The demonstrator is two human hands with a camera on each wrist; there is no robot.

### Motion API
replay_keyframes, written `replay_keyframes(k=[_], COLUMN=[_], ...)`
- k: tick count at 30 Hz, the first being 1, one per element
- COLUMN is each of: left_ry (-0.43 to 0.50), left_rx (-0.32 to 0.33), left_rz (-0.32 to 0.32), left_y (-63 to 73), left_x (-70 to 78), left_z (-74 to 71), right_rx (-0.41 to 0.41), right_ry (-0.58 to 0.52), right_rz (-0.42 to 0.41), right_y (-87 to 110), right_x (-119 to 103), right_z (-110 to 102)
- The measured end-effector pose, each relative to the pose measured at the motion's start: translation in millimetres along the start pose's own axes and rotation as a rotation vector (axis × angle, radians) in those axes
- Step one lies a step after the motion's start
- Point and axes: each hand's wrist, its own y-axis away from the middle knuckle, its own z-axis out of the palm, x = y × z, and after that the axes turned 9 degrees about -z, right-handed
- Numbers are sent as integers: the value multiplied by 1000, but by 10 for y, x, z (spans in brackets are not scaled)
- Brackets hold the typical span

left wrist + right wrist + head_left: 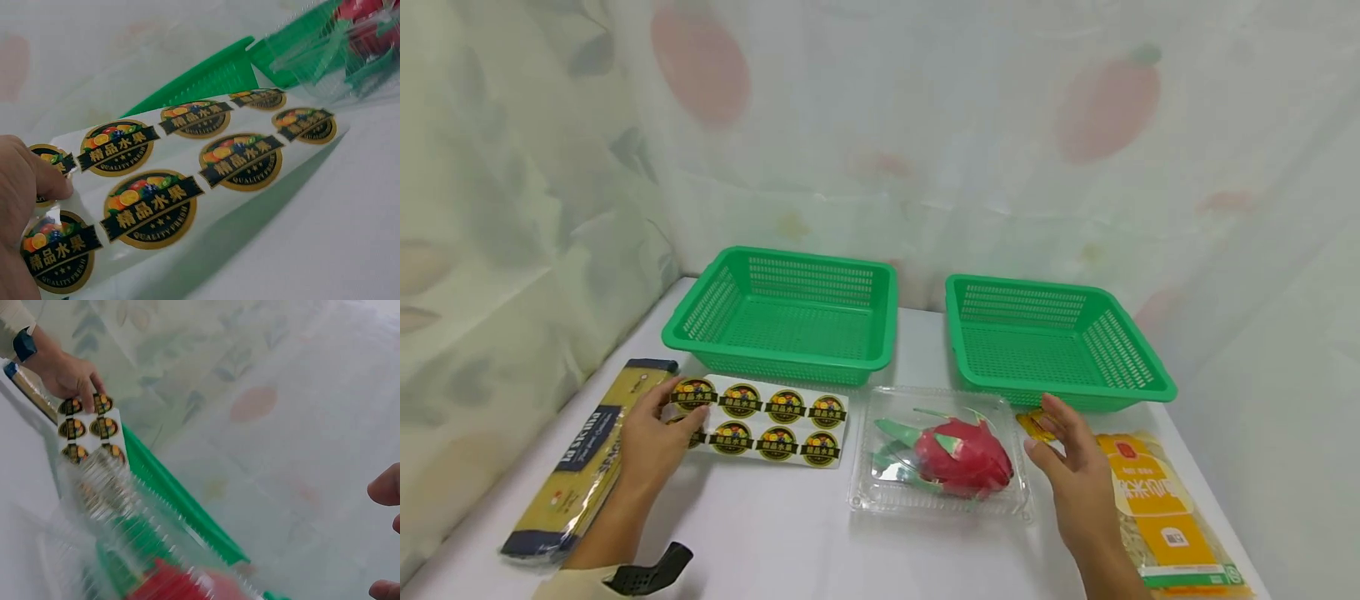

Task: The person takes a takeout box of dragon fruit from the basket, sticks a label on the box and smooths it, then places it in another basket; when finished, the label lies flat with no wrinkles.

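A white sheet of round fruit stickers (784, 412) is pinched at its left end by my left hand (655, 427), with the thumb on top. The sheet slants above the tabletop in the left wrist view, casting a shadow. To its right, a clear plastic clamshell box (880, 496) holds a red dragon fruit (966, 458) with green tips. My right hand (1081, 475) is just right of this box, fingers spread and holding nothing. A small yellow packet (1034, 425) lies behind its thumb, partly covered by the fingers. In the right wrist view, thumb and fingertips (386, 485) appear apart at the right edge.
Two green plastic baskets, one at the left (797, 329) and one at the right (1030, 350), stand along the back. A spaghetti pack (587, 450) lies beyond my left forearm. At the right is a yellow rice noodle bag (1172, 517).
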Motion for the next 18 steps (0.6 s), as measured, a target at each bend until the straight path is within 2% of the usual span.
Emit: replay_keyframes(k=[5, 8, 11, 14, 18], left_ry=[37, 54, 75, 84, 74], left_rx=[17, 12, 3, -5, 2], left_rz=[10, -11, -25, -23, -23], left_y=[40, 58, 74, 88, 119], left_x=[94, 128, 149, 166, 179], left_z=[-22, -44, -69, -94, -102], right_rx=[-51, -82, -123, -175, -250], right_ry=[-147, -235, -241, -220, -247], right_rz=[-105, -169, -216, -236, -262], right_y=[-173, -259, -334, -410, -508], right_x=[-223, -337, -449, -552, -656], right_z=[100, 203, 311, 427, 610])
